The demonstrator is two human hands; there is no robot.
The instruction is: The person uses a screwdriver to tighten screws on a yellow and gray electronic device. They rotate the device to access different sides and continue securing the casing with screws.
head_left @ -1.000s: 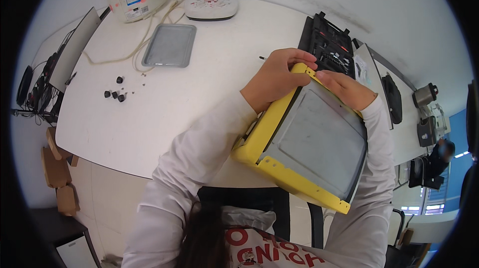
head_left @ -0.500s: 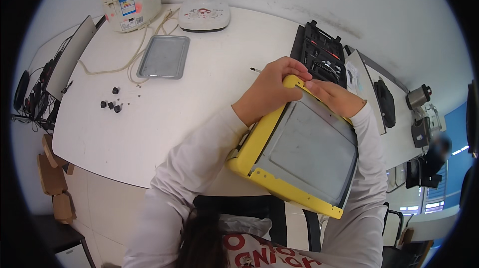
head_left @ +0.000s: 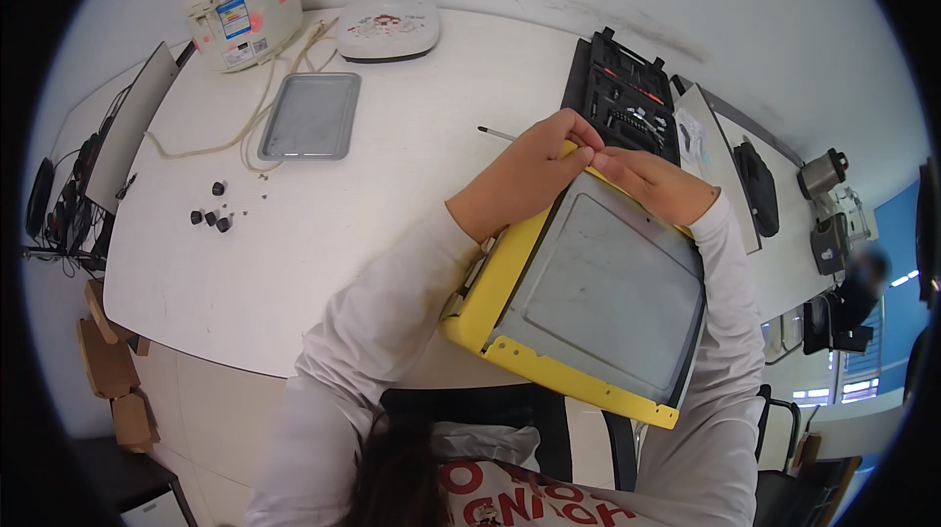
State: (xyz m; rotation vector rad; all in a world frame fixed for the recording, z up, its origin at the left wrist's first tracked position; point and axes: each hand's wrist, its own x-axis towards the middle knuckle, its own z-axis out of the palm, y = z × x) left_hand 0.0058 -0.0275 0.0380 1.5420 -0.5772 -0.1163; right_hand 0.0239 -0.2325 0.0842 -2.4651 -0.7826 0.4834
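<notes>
A yellow box-shaped appliance (head_left: 510, 301), like a small oven, is tilted at the table's near right edge. Its grey metal panel (head_left: 608, 282) faces up, framed by yellow strips with small holes. At its far corner my left hand (head_left: 520, 179) is closed, thumb and fingers bent over the yellow rim. My right hand (head_left: 662, 184) meets it there, fingertips pressed together on the same corner and the palm along the far right edge. What the fingertips pinch is hidden. A thin rod-like tool (head_left: 495, 133) lies just beyond my left hand.
Several black knob-like pieces (head_left: 219, 189) and tiny screws lie on the white table's left side. Behind them are a grey tray (head_left: 312, 115), a pale cord, a rice cooker (head_left: 245, 12) and a white appliance base (head_left: 389, 32). An opened black tool case (head_left: 629, 100) stands at the far right.
My left fingers and thumb have drawn in to meet the right fingertips at the corner. The view has shifted slightly, and the appliance is almost unmoved.
</notes>
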